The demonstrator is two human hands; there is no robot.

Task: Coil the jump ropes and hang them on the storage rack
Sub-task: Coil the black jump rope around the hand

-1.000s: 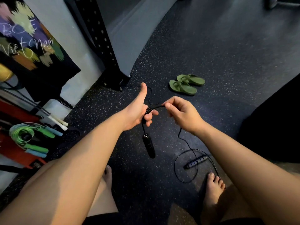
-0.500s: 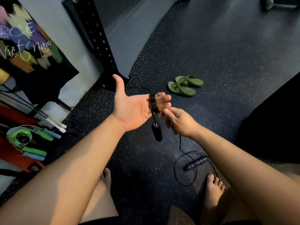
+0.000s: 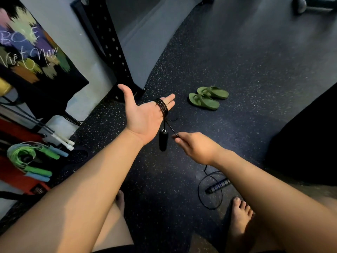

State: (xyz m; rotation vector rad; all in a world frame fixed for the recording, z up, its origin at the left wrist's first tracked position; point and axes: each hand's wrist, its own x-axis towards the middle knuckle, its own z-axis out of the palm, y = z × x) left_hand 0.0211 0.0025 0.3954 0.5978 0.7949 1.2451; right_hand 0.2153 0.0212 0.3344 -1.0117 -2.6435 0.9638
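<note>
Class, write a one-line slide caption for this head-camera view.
Left hand open, black rope looped round its fingers; right hand pinches the slack.

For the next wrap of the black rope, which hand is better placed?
Right. The right hand pinches the free cord of the black jump rope, while the left hand lies flat as the spool, coils round its fingers.

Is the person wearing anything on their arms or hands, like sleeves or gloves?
No. The left hand and right hand wear no gloves. The left arm and right arm are bare to the picture's edge: no sleeves, watch or bracelet shows.
</note>
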